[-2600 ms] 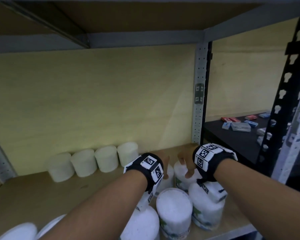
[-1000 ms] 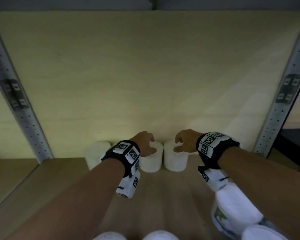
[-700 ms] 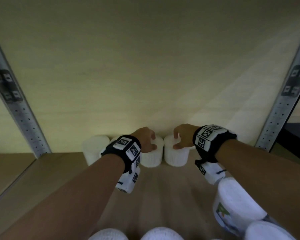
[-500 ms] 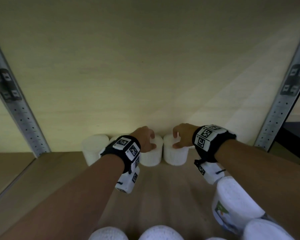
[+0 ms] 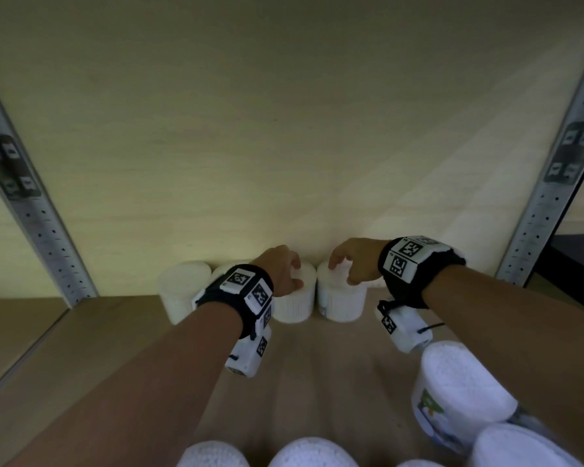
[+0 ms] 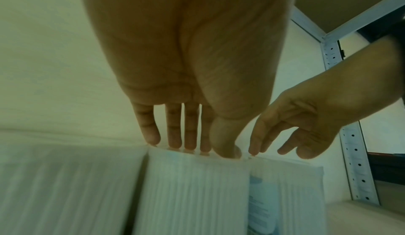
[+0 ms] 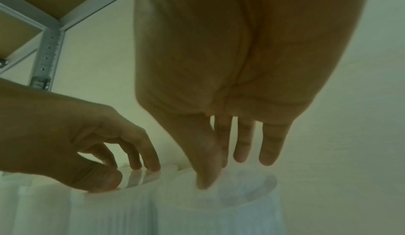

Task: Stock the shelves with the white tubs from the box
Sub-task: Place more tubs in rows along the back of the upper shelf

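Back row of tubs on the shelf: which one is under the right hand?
The rightmost visible tub, the one with a label strip on its left side. The right hand hovers with fingertips at its lid; the left hand is on the neighbouring tub.

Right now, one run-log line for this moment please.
left hand: fingertips on back-row tub | right hand: fingertips over neighbouring tub | both tubs upright on shelf

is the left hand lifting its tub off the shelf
No, the left hand only touches the top of its tub, which stands on the shelf.
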`<state>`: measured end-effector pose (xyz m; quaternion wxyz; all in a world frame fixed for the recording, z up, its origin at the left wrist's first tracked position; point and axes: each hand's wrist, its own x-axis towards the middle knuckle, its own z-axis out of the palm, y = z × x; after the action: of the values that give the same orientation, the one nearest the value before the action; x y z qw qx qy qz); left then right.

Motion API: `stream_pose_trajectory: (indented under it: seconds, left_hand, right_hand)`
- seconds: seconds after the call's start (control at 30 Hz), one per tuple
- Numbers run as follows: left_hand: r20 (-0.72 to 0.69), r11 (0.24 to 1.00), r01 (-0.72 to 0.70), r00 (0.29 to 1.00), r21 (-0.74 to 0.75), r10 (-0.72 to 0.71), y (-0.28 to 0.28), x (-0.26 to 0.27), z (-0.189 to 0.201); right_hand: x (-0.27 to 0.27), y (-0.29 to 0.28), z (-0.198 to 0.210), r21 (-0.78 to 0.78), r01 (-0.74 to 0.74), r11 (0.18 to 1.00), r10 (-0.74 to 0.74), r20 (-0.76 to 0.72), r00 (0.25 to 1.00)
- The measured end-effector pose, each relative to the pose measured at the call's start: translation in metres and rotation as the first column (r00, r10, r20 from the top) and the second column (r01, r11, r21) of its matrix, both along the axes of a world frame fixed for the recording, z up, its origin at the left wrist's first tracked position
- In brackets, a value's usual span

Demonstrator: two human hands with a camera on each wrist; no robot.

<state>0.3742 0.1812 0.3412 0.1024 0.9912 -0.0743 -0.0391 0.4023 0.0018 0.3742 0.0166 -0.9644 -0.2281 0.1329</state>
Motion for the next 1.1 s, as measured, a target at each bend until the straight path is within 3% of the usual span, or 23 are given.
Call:
stream_pose_trajectory:
  seconds: [0.13, 0.27, 0.8, 1.1]
  left_hand:
    - [-0.003, 1.000, -0.004, 1.000, -0.010, 0.004, 0.000, 0.000, -0.001]
    - [0.001, 1.000, -0.002, 1.000, -0.013, 0.002, 0.001, 0.001, -0.002]
    - [0.017, 1.000, 0.007, 1.000, -0.011, -0.007, 0.001, 0.003, -0.005]
    - [0.016, 1.000, 0.011, 1.000, -0.021, -0.011, 0.002, 0.002, -0.006]
  right_hand:
    - [0.001, 0.003, -0.004, 0.025, 0.067, 0.997, -0.068, 0.078, 0.995]
    - [0.001, 0.005, -0.007, -0.051, 0.101, 0.994, -0.099, 0.036, 0.994]
    - [0.000, 0.003, 0.000, -0.067, 0.000, 0.998, 0.000, 0.002, 1.000]
    - [0.007, 0.005, -0.012, -0.048, 0.160, 0.986, -0.158, 0.053, 0.986]
